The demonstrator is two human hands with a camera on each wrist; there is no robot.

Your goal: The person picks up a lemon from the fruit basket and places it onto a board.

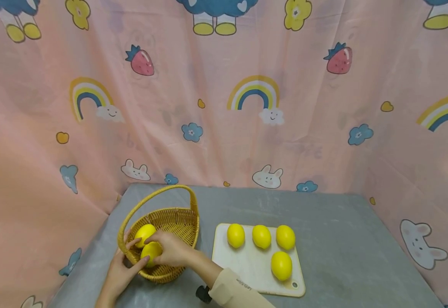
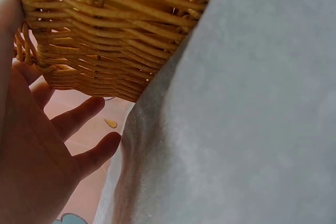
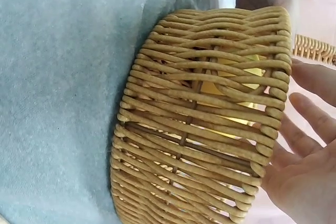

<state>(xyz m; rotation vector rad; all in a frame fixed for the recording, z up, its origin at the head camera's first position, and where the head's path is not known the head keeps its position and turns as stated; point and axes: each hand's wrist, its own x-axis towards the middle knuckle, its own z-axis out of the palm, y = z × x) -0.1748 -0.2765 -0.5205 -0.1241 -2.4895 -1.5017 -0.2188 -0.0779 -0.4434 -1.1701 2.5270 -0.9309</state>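
A wicker basket (image 1: 187, 218) with a tall arched handle stands at the left of the table. My left hand (image 1: 118, 276) grips its near left rim, thumb over the edge; in the left wrist view that hand (image 2: 42, 145) has its fingers spread along the woven side (image 2: 105, 45). Inside the basket my right hand (image 1: 175, 249) holds a yellow lemon (image 1: 151, 253) between thumb and fingers. Another lemon (image 1: 145, 233) lies just behind it. From the right wrist view, yellow shows through the weave (image 3: 199, 103), with the right hand (image 3: 307, 161) over the rim.
Right of the basket lies a white cutting board (image 1: 233, 271) bearing several lemons (image 1: 261, 236), three in a back row and one at front right (image 1: 281, 265). A grey cloth (image 1: 343, 256) covers the table. A patterned pink curtain (image 1: 216, 158) hangs behind and beside it.
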